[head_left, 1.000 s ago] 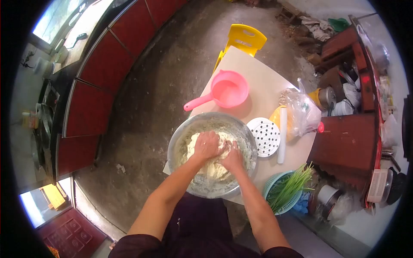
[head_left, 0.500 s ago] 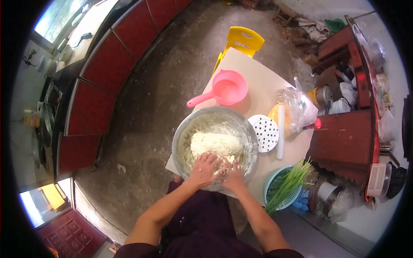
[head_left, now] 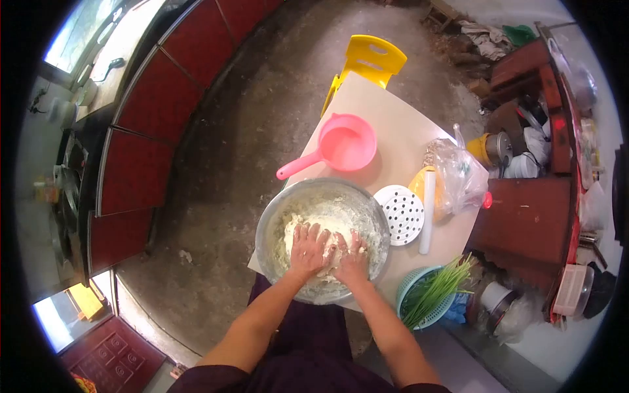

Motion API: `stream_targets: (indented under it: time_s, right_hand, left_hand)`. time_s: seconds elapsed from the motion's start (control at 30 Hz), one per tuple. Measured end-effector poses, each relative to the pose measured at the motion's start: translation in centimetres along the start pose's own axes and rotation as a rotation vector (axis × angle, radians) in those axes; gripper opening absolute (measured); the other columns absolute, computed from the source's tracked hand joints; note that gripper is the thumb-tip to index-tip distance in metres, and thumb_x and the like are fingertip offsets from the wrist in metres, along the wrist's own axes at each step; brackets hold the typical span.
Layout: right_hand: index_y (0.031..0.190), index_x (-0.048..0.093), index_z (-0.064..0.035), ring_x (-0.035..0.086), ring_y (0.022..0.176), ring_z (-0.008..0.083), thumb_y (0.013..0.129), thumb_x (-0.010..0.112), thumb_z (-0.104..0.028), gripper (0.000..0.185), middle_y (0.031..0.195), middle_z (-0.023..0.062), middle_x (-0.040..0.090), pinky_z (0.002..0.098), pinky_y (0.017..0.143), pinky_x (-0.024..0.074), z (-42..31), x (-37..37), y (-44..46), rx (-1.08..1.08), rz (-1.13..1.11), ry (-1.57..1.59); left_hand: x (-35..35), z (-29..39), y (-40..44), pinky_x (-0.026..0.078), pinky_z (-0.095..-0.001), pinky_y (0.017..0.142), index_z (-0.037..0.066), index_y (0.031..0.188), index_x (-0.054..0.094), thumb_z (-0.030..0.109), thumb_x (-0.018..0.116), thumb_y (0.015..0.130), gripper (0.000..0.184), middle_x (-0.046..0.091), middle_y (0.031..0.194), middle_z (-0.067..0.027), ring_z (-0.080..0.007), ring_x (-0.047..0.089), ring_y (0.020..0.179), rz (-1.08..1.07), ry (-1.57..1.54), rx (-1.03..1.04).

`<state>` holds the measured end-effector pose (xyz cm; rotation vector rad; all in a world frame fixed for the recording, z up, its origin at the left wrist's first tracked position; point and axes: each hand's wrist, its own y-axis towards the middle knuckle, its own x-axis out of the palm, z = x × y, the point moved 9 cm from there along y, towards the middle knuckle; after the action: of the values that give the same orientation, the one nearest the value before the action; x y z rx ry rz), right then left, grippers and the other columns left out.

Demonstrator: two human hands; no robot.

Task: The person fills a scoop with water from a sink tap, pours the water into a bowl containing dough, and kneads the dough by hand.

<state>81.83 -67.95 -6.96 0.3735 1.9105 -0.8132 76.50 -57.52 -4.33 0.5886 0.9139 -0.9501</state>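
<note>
A wide metal bowl (head_left: 264, 226), its inner wall coated with flour, stands at the near side of the table. Inside lies a pale, rough lump of dough (head_left: 334, 221). My left hand (head_left: 309, 252) presses on the dough with its fingers stretched forward and spread. Close beside it, my right hand (head_left: 352, 263) pushes down on the dough's right part, fingers extended and smeared with dough. Both hands partly cover the lump.
A pink dipper (head_left: 347, 143) sits behind the bowl on the table (head_left: 393, 108). To the right are a white perforated disc (head_left: 400, 215), a white roll (head_left: 428, 209), a plastic bag (head_left: 455, 177) and a basket of green stalks (head_left: 429, 298). A yellow chair (head_left: 373, 59) stands beyond.
Both hands have moved forward over the dough, their fingers now stretched across it. The dough looks flatter and is more covered. The view has shifted slightly.
</note>
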Motion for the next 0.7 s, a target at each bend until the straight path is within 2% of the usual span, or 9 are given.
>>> stream_targets:
  time_s: [0.07, 0.17, 0.2, 0.33, 0.43, 0.47, 0.57, 0.6, 0.7]
  right_hand:
    - [0.138, 0.032, -0.0193, 0.032, 0.126, 0.0424, 0.056, 0.08, -0.03, 0.096, 0.136, 0.0218, 0.028, 0.0505, 0.105, 0.0275, 1.5, 0.7, 1.9, 0.051, -0.083, 0.03]
    - [0.139, 0.031, -0.0177, 0.036, 0.124, 0.0416, 0.056, 0.082, -0.029, 0.097, 0.134, 0.0224, 0.03, 0.0483, 0.102, 0.0332, 2.9, 0.4, 5.2, 0.14, -0.199, 0.155]
    - [0.139, 0.031, -0.0158, 0.042, 0.12, 0.0419, 0.057, 0.082, -0.029, 0.098, 0.135, 0.0218, 0.033, 0.0466, 0.099, 0.0387, 3.5, 0.6, 6.2, 0.094, -0.15, 0.125]
    - [0.139, 0.032, -0.0135, 0.048, 0.114, 0.0444, 0.058, 0.083, -0.027, 0.096, 0.137, 0.0227, 0.032, 0.047, 0.094, 0.0429, 4.2, -0.6, 8.2, 0.147, -0.216, 0.218]
    - [0.139, 0.031, -0.0138, 0.047, 0.115, 0.0441, 0.059, 0.082, -0.025, 0.096, 0.137, 0.0232, 0.033, 0.0471, 0.093, 0.0432, 4.0, -0.7, 7.3, 0.163, -0.219, 0.236]
    - [0.138, 0.035, -0.0143, 0.046, 0.117, 0.0429, 0.059, 0.081, -0.023, 0.091, 0.136, 0.0226, 0.034, 0.0473, 0.093, 0.0436, 3.7, -0.9, 6.3, 0.19, -0.231, 0.243]
    - [0.134, 0.041, -0.0143, 0.045, 0.118, 0.0408, 0.058, 0.08, -0.02, 0.085, 0.135, 0.0204, 0.037, 0.0472, 0.092, 0.0444, 1.6, -1.4, 1.9, 0.114, -0.06, 0.176]
    - [0.132, 0.044, -0.0155, 0.047, 0.115, 0.0396, 0.06, 0.078, -0.019, 0.08, 0.134, 0.0191, 0.038, 0.0463, 0.09, 0.0451, 0.8, -1.7, 0.6, 0.081, -0.006, 0.176]
    - [0.126, 0.053, -0.0192, 0.054, 0.105, 0.036, 0.063, 0.072, -0.015, 0.066, 0.131, 0.0153, 0.041, 0.0436, 0.086, 0.0473, -1.4, -3.5, -2.6, -0.012, 0.161, 0.17]
  left_hand:
    - [0.9, -0.6, 2.8, 0.037, -0.0488, 0.089, 0.009, 0.097, 0.06, 0.037, 0.057, 0.08, 0.033, 0.054, 0.095, -0.0144, -0.033, 0.051, 0.092, -0.018, 0.004, 0.006]
    - [3.8, -2.6, 6.1, 0.04, -0.0471, 0.085, 0.01, 0.095, 0.06, 0.039, 0.055, 0.081, 0.033, 0.056, 0.09, -0.0144, -0.0326, 0.054, 0.086, -0.141, 0.006, -0.106]
    - [4.8, -3.3, 7.1, 0.043, -0.0459, 0.082, 0.01, 0.096, 0.06, 0.041, 0.052, 0.084, 0.035, 0.058, 0.09, -0.0162, -0.034, 0.058, 0.083, -0.141, 0.033, -0.122]
    - [6.7, -4.9, 9.4, 0.045, -0.046, 0.081, 0.007, 0.099, 0.061, 0.043, 0.047, 0.086, 0.04, 0.06, 0.102, -0.0193, -0.034, 0.061, 0.093, -0.175, -0.005, -0.202]
    - [6.4, -4.5, 9.1, 0.047, -0.0453, 0.075, 0.007, 0.096, 0.061, 0.044, 0.046, 0.086, 0.041, 0.06, 0.105, -0.0194, -0.0341, 0.062, 0.089, -0.291, -0.011, -0.208]
    - [5.9, -4.2, 8.0, 0.048, -0.0453, 0.069, 0.007, 0.091, 0.061, 0.042, 0.048, 0.086, 0.038, 0.061, 0.097, -0.0179, -0.0341, 0.062, 0.082, -0.12, 0.004, -0.121]
    - [1.6, -2.1, 4.3, 0.047, -0.045, 0.068, 0.007, 0.086, 0.06, 0.041, 0.051, 0.085, 0.035, 0.059, 0.087, -0.0159, -0.0341, 0.061, 0.077, -0.057, -0.028, -0.078]
    - [-0.1, -1.5, 3.3, 0.047, -0.0434, 0.066, 0.007, 0.081, 0.059, 0.037, 0.056, 0.083, 0.03, 0.056, 0.078, -0.0137, -0.0329, 0.06, 0.072, 0.013, -0.052, -0.03]
    - [-4.3, 0.1, 1.2, 0.047, -0.0419, 0.064, 0.008, 0.076, 0.058, 0.033, 0.061, 0.081, 0.025, 0.056, 0.076, -0.0126, -0.0315, 0.06, 0.071, 0.058, -0.082, -0.02]
